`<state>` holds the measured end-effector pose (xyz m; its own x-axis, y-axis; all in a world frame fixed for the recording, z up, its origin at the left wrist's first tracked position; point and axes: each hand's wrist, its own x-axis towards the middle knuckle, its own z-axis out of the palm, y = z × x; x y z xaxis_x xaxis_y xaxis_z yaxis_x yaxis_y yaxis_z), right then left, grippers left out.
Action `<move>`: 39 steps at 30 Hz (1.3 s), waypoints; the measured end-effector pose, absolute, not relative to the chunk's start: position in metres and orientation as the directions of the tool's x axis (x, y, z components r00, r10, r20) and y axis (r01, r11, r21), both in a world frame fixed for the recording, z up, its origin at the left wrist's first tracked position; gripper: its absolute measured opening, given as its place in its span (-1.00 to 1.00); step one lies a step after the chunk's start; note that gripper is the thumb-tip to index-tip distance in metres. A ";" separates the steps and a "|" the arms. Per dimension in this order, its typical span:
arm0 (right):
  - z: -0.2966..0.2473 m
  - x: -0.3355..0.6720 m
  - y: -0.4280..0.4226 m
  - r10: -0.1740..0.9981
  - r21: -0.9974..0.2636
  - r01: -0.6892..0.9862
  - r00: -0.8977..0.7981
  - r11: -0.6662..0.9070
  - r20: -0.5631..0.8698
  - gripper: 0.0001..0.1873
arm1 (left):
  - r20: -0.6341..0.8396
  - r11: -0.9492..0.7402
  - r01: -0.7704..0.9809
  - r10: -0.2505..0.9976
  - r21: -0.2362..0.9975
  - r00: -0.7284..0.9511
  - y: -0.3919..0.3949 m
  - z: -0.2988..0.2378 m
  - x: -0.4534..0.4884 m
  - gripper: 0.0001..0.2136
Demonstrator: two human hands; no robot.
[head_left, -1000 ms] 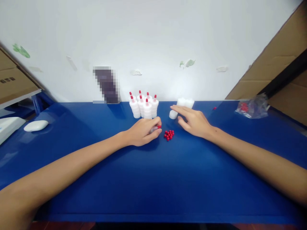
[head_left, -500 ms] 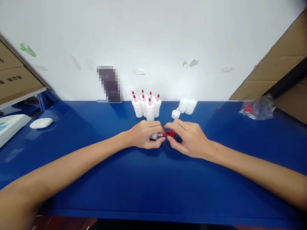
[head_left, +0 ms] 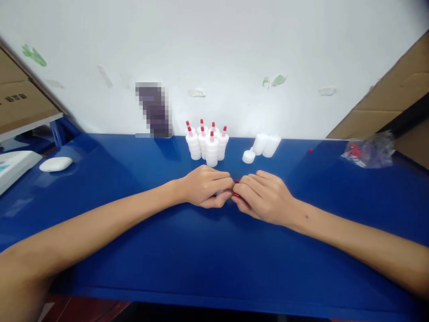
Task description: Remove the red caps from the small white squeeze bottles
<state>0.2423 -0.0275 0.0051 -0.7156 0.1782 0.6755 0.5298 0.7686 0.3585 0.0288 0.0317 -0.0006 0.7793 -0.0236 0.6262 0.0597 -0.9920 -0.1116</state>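
The left hand [head_left: 209, 188] is curled closed around a small, mostly hidden white plastic bottle [head_left: 221, 192], whose slim red tip [head_left: 236, 195] is pinched by the right hand [head_left: 263, 197], both forearms being angled inward, knuckles up, over the smooth blue table [head_left: 214, 259].

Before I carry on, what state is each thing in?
Left hand: closed on bottle
Right hand: curled, grip unclear
Bottle: mostly hidden
Red-tipped bottles: upright, bunched
White containers: clustered
Bag: crumpled, red pieces inside
Stray piece: lying loose
White oval: lying flat
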 end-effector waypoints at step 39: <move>0.008 0.286 0.012 0.789 -0.221 0.758 -0.594 0.614 0.156 -0.94 | 0.516 -0.927 0.257 0.367 0.274 0.774 0.038 0.001 0.025 -0.64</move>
